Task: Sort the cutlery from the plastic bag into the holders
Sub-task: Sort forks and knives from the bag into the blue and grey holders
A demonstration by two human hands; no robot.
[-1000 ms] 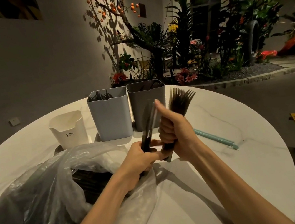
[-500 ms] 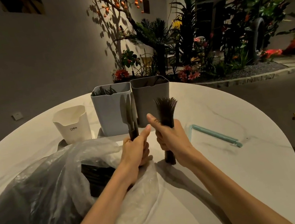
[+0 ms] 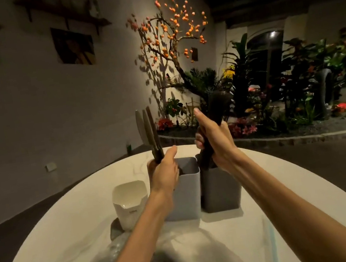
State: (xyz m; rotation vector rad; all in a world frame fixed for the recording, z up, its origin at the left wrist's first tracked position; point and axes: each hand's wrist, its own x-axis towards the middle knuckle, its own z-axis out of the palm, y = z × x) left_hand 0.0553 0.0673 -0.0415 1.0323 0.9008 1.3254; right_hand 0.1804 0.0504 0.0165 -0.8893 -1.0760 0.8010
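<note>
The scene is showing dim, warm, night-time lighting. A spot of light is falling on the wall behind the orange-fruited tree (image 3: 170, 33), which is casting a sharp branch shadow to its left. A small bright lamp (image 3: 273, 34) is glowing in the archway at the far right. The white bench (image 3: 55, 242) is reflecting the most light, while the ceiling and upper corners are falling into near black. Wide-angle distortion is bending the bench rim and the wall lines. The plastic bag (image 3: 125, 260) at the bottom edge is smearing with motion blur, and both hands are showing soft edges.
</note>
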